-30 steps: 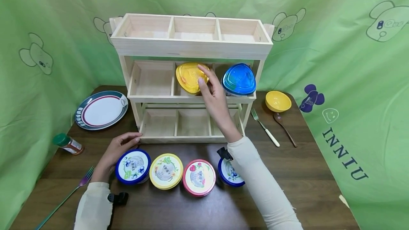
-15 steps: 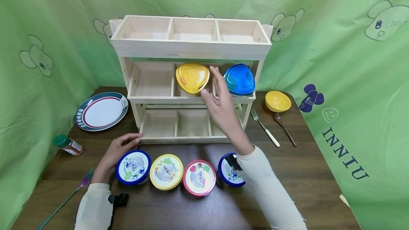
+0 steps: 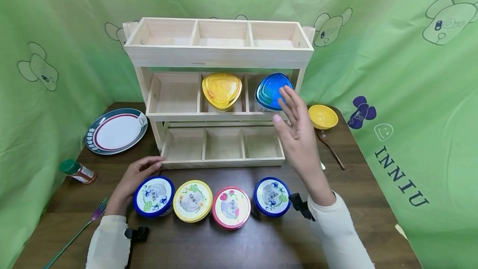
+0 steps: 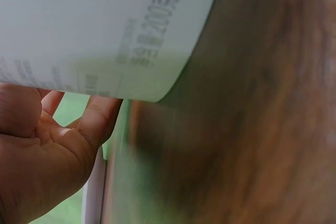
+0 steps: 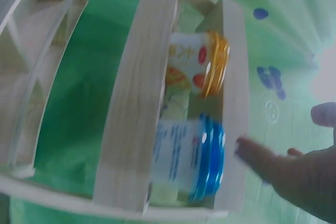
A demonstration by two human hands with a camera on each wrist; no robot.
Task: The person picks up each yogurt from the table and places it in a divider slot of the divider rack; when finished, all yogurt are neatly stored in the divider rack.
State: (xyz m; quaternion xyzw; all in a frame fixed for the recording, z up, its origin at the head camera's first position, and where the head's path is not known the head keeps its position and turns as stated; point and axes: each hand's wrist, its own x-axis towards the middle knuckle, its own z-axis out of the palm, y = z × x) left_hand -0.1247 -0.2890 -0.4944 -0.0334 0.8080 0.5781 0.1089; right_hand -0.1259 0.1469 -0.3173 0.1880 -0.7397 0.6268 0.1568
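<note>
Blue-lidded tub point(image 3: 269, 90) in right compartment of middle tier of wooden rack point(image 3: 218, 56); yellow-lidded tub point(image 3: 222, 89) in middle compartment. Right hand point(image 3: 300, 144) just near side of blue-lidded tub, thumb apart from it; grip spread, holding nothing. Left hand point(image 3: 135, 176) touching rack's lower left corner, fingers loosely extended, grip relaxed. Four round tubs point(image 3: 193, 201) in row on desk point(image 3: 201, 246), near side of rack. Plate point(image 3: 118, 130) left, yellow bowl point(image 3: 323, 117) right.
</note>
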